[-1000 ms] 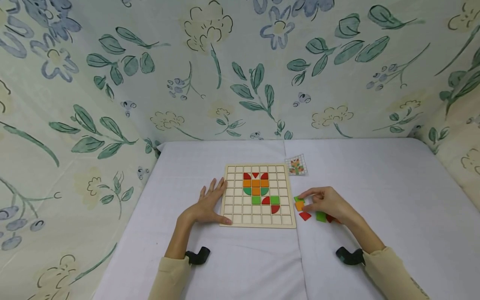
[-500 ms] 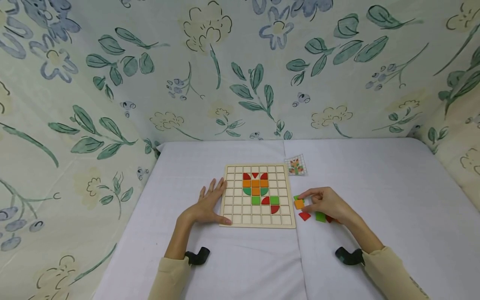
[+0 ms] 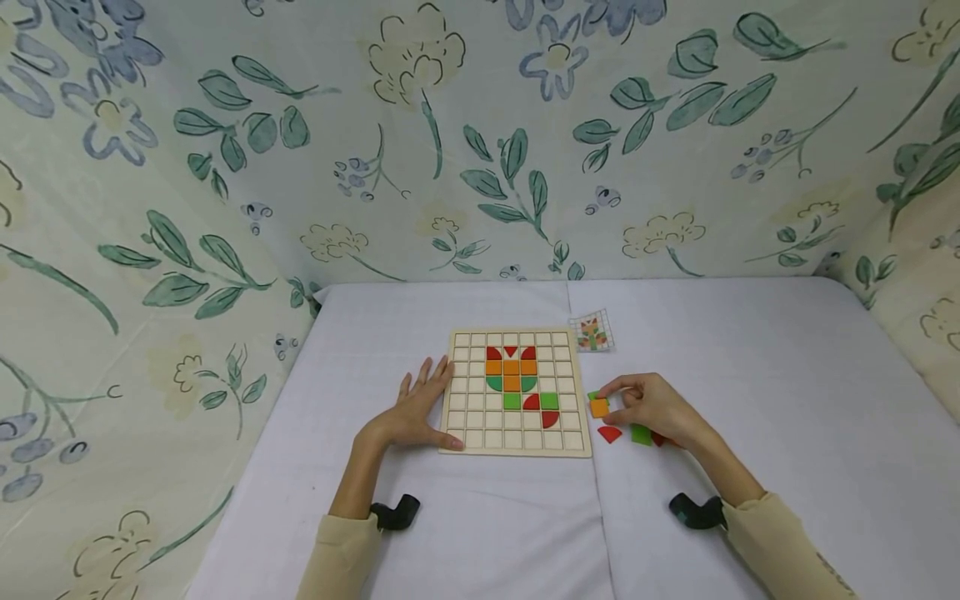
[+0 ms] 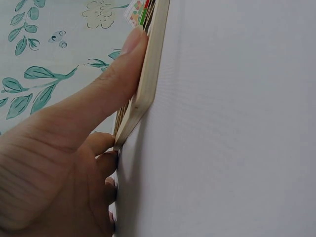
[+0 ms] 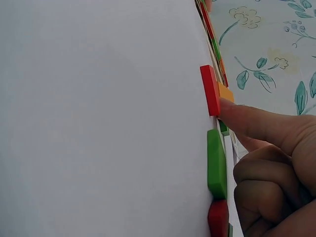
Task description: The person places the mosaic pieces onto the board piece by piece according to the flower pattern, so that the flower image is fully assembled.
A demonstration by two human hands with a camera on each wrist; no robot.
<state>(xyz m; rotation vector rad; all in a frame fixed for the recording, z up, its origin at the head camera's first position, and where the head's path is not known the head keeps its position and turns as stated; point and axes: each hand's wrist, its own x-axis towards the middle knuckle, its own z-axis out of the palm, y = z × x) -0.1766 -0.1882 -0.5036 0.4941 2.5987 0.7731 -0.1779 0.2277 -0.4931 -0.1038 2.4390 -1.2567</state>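
Note:
A wooden grid board (image 3: 465, 417) lies on the table, bearing red, orange and green pieces that form a flower-like pattern. My left hand (image 3: 411, 412) rests spread along its left side. The thumb (image 4: 131, 54) lies over the near left corner, and the other fingers are at the side edge. To the right of the board, my right hand (image 3: 652, 404) pinches an orange square block (image 3: 599, 408) between thumb and index finger. A green piece (image 3: 594, 395) shows partly behind that block. Just in front of it lies a red quarter-round piece (image 3: 610, 434).
A green block (image 3: 641, 433) and a dark red piece (image 5: 218, 218) lie below my right hand, partly covered by it in the head view. A small pattern card (image 3: 592, 331) with a printed flower sits by the board's far right corner. Floral cloth (image 3: 480, 150) hangs behind the table.
The orange square block has turned slightly between my right fingers and now lies straighter. Both hands have stayed in nearly the same place.

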